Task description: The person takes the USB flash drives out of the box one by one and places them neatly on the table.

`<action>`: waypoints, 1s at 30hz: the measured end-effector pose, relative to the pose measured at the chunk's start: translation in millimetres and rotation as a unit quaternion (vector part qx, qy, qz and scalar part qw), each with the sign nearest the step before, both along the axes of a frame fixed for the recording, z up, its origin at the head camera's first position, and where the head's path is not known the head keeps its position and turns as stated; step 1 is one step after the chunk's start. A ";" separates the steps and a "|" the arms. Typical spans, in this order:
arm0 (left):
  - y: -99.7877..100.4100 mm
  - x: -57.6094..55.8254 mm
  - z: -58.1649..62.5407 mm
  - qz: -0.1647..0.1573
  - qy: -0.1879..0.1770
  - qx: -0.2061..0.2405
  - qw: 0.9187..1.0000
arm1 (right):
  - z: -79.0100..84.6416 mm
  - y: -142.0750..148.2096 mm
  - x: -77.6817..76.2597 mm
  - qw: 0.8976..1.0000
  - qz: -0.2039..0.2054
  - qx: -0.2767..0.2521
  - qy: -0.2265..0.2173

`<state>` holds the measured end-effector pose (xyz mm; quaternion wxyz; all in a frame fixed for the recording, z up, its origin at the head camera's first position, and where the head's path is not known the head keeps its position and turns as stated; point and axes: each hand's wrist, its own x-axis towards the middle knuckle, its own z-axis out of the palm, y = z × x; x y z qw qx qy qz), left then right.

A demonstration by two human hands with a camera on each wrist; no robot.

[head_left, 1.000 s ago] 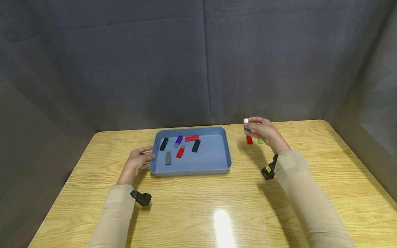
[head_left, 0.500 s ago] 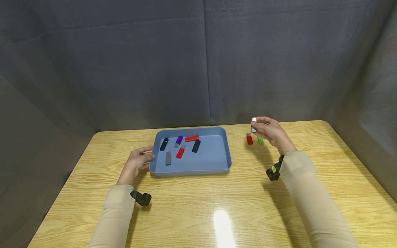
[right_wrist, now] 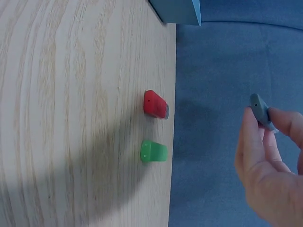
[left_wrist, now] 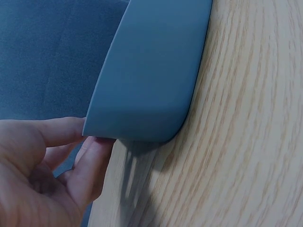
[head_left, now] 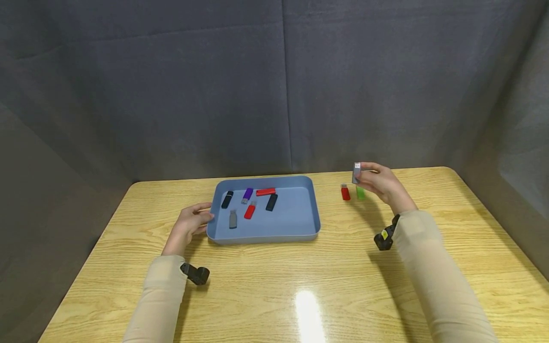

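My right hand pinches a grey USB stick between thumb and fingertips, raised above the table; in the right wrist view the grey USB stick shows its end. Below it on the table lie a red USB stick and a green USB stick, the green one partly behind the hand. At the left, my left hand grips the side wall of a blue tray. The left wrist view has the thumb over the rim of the tray and fingers outside.
Inside the tray lie a black USB stick, a purple one, a grey USB stick, two red ones and another black USB stick. A dark curtain stands behind the wooden table.
My right hand has moved to the right with the grey USB stick, turning it. The red USB stick on the table has come into fuller view. The left hand and tray stay put.
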<state>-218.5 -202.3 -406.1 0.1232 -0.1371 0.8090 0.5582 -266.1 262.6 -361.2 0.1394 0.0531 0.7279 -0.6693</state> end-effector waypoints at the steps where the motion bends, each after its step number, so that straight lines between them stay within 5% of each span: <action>1: 0.1 0.0 -0.1 0.001 -0.001 0.000 1.000 | -0.4 0.9 0.0 1.000 -0.002 0.004 0.001; 30: -3.0 0.6 2.5 0.005 -0.006 -0.005 1.000 | -25.5 21.0 9.5 0.986 -0.139 -0.090 0.003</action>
